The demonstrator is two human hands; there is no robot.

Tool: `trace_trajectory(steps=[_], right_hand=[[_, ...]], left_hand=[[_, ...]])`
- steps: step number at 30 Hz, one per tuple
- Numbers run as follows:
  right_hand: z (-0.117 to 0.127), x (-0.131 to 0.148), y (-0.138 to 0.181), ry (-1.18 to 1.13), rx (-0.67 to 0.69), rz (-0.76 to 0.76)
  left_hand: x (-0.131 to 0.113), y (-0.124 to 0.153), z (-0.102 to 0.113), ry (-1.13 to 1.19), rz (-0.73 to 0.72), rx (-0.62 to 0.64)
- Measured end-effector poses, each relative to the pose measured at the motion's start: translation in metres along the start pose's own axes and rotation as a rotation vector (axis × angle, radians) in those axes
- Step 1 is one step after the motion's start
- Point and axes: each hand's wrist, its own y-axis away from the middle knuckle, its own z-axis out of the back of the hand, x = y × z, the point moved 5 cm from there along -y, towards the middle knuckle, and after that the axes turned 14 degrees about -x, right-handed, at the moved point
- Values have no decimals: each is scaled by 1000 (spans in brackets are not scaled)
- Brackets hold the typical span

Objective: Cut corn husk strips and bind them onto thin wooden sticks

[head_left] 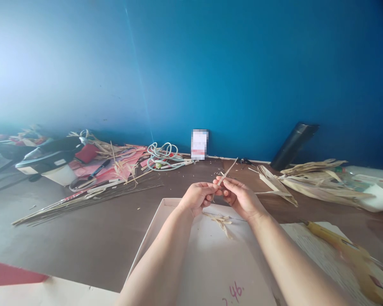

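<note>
My left hand (198,196) and my right hand (241,196) meet over the far part of a white box lid (210,259). Between their fingertips is a thin, pale strip of dried husk (229,171), its pointed end slanting up to the right. Both hands are closed in a pinch on it, and the fingers hide its lower part. Just below them, a small bunch of dried husk pieces (222,222) lies on the white surface.
At right are a yellow glue gun (344,246) on a printed sheet (312,242), a heap of dried husks (319,182) and a black cylinder (293,146). A coiled pale cable (162,157), pink paper (127,163) and thin wires (92,199) lie left. Behind rises a blue wall (226,76).
</note>
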Motion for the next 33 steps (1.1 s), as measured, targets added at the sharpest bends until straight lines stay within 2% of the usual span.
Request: trace_trajectory(steps=[17,33], right_hand=[[2,3,0,51,-37,87],[3,5,-3,143,-105,190]], left_hand=[[0,2,-1,44,51,0],[4,4,-6,131,210,76]])
